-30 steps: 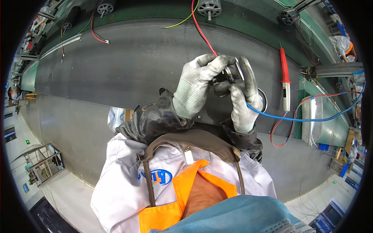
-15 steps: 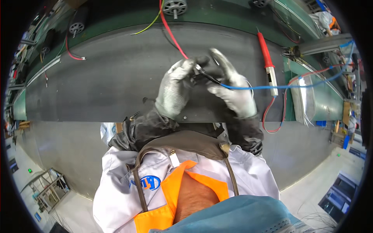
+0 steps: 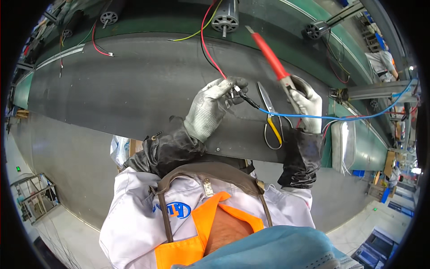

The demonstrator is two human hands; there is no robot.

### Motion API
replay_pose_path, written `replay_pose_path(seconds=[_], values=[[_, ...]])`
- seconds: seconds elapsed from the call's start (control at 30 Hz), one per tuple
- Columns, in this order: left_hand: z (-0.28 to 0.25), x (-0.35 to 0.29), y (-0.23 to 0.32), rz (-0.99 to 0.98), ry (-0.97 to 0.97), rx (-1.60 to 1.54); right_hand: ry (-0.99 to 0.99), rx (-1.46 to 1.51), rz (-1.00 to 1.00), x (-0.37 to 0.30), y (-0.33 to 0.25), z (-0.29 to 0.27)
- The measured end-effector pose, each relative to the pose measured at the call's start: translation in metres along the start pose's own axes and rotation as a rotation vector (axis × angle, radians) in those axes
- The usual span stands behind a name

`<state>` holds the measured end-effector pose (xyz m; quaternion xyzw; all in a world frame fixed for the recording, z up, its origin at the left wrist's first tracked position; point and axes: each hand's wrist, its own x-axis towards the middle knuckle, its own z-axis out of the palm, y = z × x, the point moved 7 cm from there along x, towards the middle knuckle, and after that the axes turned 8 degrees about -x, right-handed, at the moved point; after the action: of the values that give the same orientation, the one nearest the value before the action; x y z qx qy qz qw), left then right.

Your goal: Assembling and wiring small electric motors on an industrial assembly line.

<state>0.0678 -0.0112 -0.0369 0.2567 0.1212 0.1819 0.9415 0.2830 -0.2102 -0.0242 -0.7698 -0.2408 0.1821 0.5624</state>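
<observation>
On the dark grey tabletop (image 3: pixel 143 76), near its middle part, the person's left hand (image 3: pixel 212 103), in a pale glove with greyed fingers, was pinched narrowly at the end of a red wire (image 3: pixel 204 41). This wire came down from the grey motor (image 3: pixel 225 19) at the far side, and a black wire (image 3: pixel 206 54) went closely along it. At the same fingers there was a small white connector (image 3: pixel 237 88), and the black clip (image 3: pixel 247 99) at the end of a blue cable (image 3: pixel 333 119) reached up to it; how exactly these parts met was too small to tell.

The right hand (image 3: pixel 307 99), gloved in the same way, was closed around the pale handle of a red probe (image 3: pixel 272 57). The tip of the probe pointed away from the person and somewhat to the left, near the motor but apart from it in this view. The blue cable crossed over the right hand near the wrist and continued to the right side.

Between the two hands lay a pair of scissors (image 3: pixel 276 130) with a yellow part on the handle, blades directed away from the person. A yellow-green wire (image 3: pixel 192 35) stretched to the left of the motor.
</observation>
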Motion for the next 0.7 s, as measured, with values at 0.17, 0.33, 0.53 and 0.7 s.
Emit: replay_pose_path(seconds=[0.17, 0.33, 0.53, 0.7], values=[[0.004, -0.001, 0.013, 0.048, 0.000, -0.031, -0.270, -0.045, 0.090, 0.045, -0.008, 0.047], [-0.011, 0.007, 0.002, -0.060, 0.000, 0.044, -0.298, -0.374, 0.129, 0.035, -0.034, 0.061], [-0.014, 0.004, 0.006, -0.032, -0.021, 0.008, 0.012, -0.455, -0.112, 0.000, -0.005, -0.001], [-0.017, 0.006, 0.001, -0.091, 0.006, -0.026, 0.318, -0.832, 0.033, -0.063, 0.012, -0.072]])
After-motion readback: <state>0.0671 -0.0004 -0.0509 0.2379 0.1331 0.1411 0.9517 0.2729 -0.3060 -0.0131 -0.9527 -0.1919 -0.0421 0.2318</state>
